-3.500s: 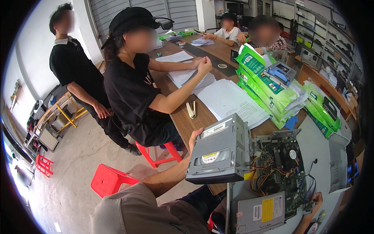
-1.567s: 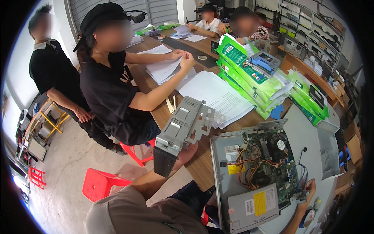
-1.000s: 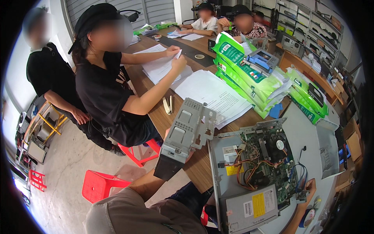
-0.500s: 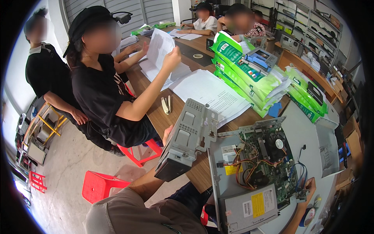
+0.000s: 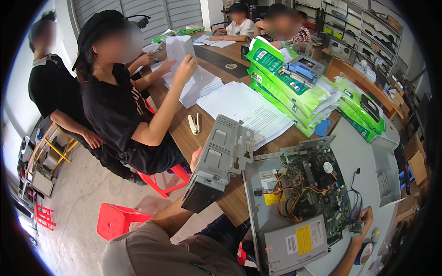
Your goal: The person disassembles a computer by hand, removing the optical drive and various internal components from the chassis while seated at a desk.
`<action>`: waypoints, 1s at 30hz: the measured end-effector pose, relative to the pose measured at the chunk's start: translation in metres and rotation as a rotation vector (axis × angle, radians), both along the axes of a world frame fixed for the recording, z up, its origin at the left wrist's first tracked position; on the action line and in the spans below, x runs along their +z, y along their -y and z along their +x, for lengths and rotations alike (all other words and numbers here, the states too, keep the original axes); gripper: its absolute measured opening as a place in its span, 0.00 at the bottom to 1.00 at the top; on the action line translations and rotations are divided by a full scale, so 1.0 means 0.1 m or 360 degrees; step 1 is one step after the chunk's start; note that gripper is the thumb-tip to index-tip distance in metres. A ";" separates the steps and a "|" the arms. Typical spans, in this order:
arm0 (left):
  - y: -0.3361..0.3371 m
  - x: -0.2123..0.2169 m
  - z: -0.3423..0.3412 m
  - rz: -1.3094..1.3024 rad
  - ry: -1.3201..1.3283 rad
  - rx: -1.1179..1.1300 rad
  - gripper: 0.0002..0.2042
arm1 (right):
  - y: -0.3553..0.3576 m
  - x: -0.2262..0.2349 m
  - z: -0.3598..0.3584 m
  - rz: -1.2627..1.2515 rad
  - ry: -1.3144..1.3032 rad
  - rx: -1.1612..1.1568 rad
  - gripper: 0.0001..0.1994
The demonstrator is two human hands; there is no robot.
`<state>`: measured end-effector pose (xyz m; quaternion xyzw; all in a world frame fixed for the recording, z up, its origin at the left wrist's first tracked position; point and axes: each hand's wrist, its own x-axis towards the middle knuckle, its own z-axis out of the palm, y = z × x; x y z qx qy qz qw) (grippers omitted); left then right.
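Observation:
My left hand (image 5: 195,159) grips a grey metal drive unit (image 5: 219,162) from its left side and holds it tilted in the air over the front edge of the wooden table (image 5: 232,202). Just to its right lies an open desktop computer case (image 5: 258,193), showing a green motherboard (image 5: 317,184), coloured cables and a grey power supply (image 5: 294,240). My right hand (image 5: 364,218) is curled on the case's right edge beside the blue cables. My forearm comes up from below to the drive.
Green packages (image 5: 294,83) are piled across the table behind the case, with stacks of white paper (image 5: 244,108) and a stapler (image 5: 194,124). A seated person in black (image 5: 124,115) holds up sheets. A red stool (image 5: 117,221) is at the left. A white case panel (image 5: 386,170) is at the right.
The drive unit has gone from over the case out to the left and now tilts over the table edge. The seated person in black has lifted sheets of paper. My right hand stayed put.

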<state>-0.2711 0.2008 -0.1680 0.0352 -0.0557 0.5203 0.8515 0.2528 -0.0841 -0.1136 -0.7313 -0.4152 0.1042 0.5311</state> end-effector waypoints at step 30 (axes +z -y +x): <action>0.03 0.38 0.30 0.0096 0.0047 0.0082 0.17 | 0.90 0.61 -2.84 0.0504 0.0931 -0.0526 0.24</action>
